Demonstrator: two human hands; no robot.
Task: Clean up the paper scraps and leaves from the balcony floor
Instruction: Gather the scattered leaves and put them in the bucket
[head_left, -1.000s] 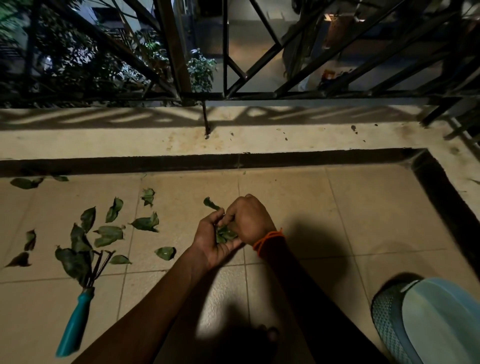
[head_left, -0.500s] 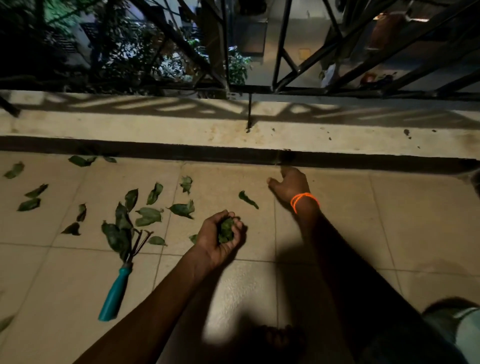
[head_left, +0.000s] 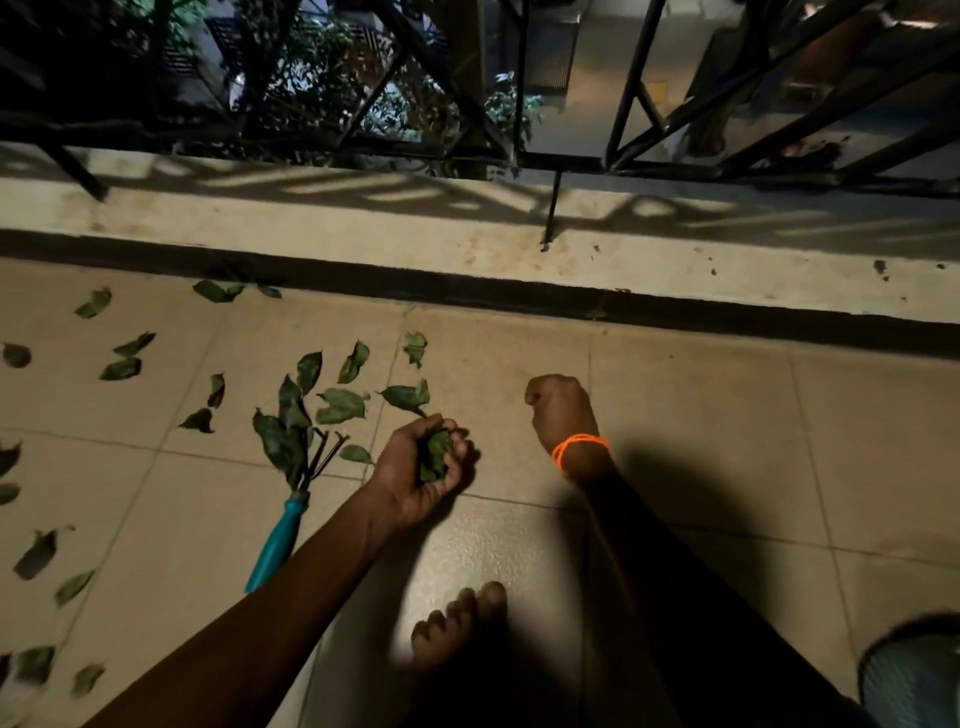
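Note:
Several green leaves (head_left: 340, 405) lie scattered over the beige tiled balcony floor (head_left: 701, 441), mostly on the left. My left hand (head_left: 402, 480) is palm up just above the floor and grips a crumpled bunch of leaves (head_left: 435, 460). To its right, my right hand (head_left: 561, 410), with an orange band at the wrist, is curled into a fist over the tiles. A leaf that lay there is gone from the floor, hidden inside the fist. I see no paper scraps.
A small hand rake with a teal handle (head_left: 283, 535) lies on the floor among the leaves, left of my left arm. My bare foot (head_left: 457, 623) is below the hands. A teal mesh bin (head_left: 914, 675) shows at the bottom right. A raised ledge (head_left: 467, 244) and black railing (head_left: 519, 156) bound the far side.
My right hand left the left hand, reached out to a single leaf near the ledge, then closed and drew back; that leaf is gone from the floor. The view shifted right.

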